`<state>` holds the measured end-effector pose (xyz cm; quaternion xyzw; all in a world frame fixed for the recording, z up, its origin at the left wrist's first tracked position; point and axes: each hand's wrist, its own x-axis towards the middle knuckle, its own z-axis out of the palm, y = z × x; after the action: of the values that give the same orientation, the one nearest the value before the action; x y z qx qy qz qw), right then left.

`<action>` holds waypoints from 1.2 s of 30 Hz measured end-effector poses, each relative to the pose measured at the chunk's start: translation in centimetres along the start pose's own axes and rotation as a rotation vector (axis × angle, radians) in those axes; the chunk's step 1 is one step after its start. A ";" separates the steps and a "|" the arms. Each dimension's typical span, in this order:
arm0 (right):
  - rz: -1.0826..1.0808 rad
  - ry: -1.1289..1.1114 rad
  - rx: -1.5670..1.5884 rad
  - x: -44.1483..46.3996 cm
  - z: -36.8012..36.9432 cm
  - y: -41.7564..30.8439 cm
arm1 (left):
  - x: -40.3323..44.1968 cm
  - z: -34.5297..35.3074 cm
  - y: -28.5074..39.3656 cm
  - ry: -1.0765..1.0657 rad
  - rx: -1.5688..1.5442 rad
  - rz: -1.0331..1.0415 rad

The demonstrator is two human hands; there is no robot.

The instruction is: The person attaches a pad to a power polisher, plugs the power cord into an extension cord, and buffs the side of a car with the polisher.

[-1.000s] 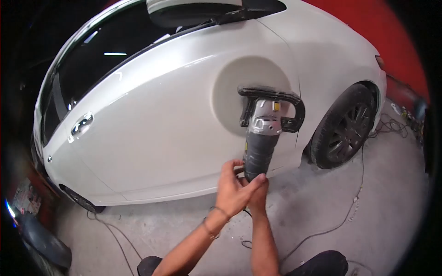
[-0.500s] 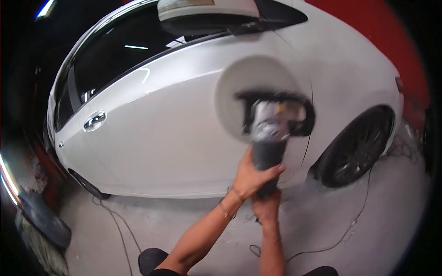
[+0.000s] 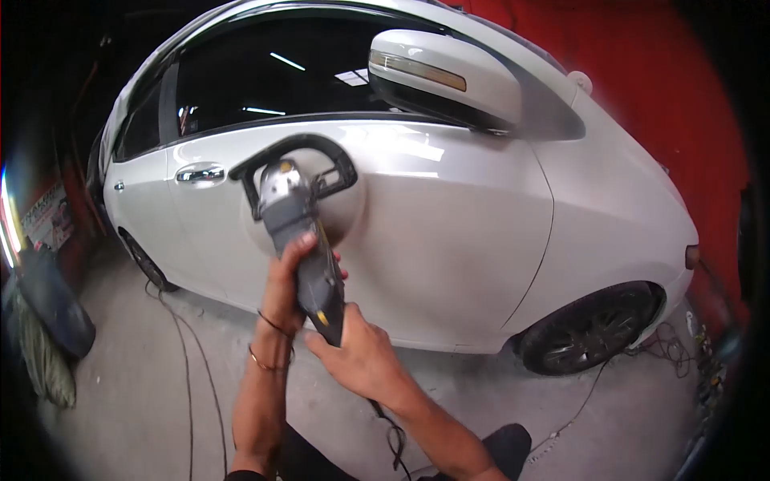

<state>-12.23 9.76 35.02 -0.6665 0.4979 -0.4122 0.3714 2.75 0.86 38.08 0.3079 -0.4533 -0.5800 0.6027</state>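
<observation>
Leftmost I pick out a chrome door handle point(image 3: 200, 174); beside it I see the left hand point(image 3: 289, 276) wrapped around the body of the polisher point(image 3: 290, 212), whose round pad point(image 3: 348, 212) sits at the white car door point(image 3: 449, 264). Next I watch the right hand point(image 3: 362, 351) clasping the polisher's rear end. Farther right I spot the side mirror point(image 3: 445, 80), then the front wheel point(image 3: 589, 341).

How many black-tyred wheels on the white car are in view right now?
2: the dark-spoked front wheel at lower right and the dark rear wheel at left, both on the glossy white car. Any on its far side would be hidden.
</observation>
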 end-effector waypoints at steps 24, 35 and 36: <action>-0.003 0.274 0.220 -4.2 -2.1 -0.3 | -0.2 8.0 1.5 -0.251 0.159 -0.013; -0.058 0.456 0.209 -4.6 0.2 -0.8 | -0.6 8.3 3.3 -0.362 0.166 -0.029; -0.091 0.490 0.169 -4.7 0.4 -1.0 | -0.7 8.3 3.5 -0.367 0.165 -0.031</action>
<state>-12.30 14.54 34.94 -0.5351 0.5062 -0.6177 0.2753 -3.23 3.29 44.42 0.2524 -0.5966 -0.5966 0.4738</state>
